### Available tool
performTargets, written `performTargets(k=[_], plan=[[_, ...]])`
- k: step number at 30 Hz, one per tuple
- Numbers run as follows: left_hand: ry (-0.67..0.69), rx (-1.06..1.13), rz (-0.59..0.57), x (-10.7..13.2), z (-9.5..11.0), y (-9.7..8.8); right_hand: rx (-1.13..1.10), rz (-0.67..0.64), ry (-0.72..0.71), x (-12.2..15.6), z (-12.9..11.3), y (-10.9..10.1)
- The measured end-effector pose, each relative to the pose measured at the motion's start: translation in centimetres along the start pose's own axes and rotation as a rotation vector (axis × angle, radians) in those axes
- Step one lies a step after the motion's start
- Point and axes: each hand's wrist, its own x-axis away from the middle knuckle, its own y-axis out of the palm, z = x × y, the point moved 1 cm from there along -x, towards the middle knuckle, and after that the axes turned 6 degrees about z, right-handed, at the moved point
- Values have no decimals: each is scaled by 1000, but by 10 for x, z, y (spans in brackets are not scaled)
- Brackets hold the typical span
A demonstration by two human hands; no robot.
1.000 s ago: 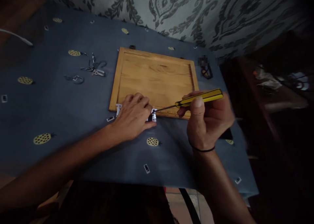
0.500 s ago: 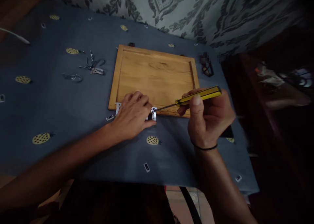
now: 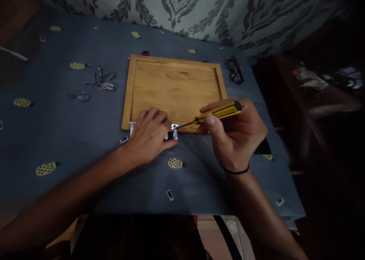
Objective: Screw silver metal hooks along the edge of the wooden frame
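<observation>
A wooden panel [image 3: 173, 89] with a raised frame lies flat on the blue cloth. A silver metal bracket [image 3: 173, 131] sits at its near edge. My left hand [image 3: 148, 138] rests over the bracket, fingers curled and pressing it down. My right hand [image 3: 234, 134] grips a yellow-and-black screwdriver [image 3: 218, 112], whose thin shaft points left with the tip at the bracket's right end.
Loose metal hardware [image 3: 102, 81] and a ring [image 3: 80, 96] lie on the blue pineapple-print cloth [image 3: 57, 138] to the left. A small dark object [image 3: 235, 75] sits by the panel's far right corner. A patterned wall stands behind; dark furniture is at the right.
My right hand has turned and drawn slightly left, tilting the screwdriver handle lower. The left hand stays on the bracket. The view has shifted a little.
</observation>
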Motion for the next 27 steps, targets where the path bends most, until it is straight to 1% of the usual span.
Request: performTargets(k=[3,6,10,13,16,20,24,27], plan=[[12,-14,15,1,0,-1,-52,-42,45,-2,-2,4],[16,-17,28,2,0,0,-104,-112,71,-5,-5,6],[7,-23,22,2,0,-1,-133,-198,98,-9,-8,3],[2,-35,4,1,0,-1,-158,-223,110,-10,-8,0],[7,-46,14,2,0,-2,-194,-243,127,-10,-5,-1],[21,-32,43,2,0,-2,-211,-245,150,-14,-1,3],[23,-24,54,1,-1,-2,-240,-293,188,-19,-3,8],[27,-25,56,1,-1,-2,-289,-322,192,-20,-4,7]])
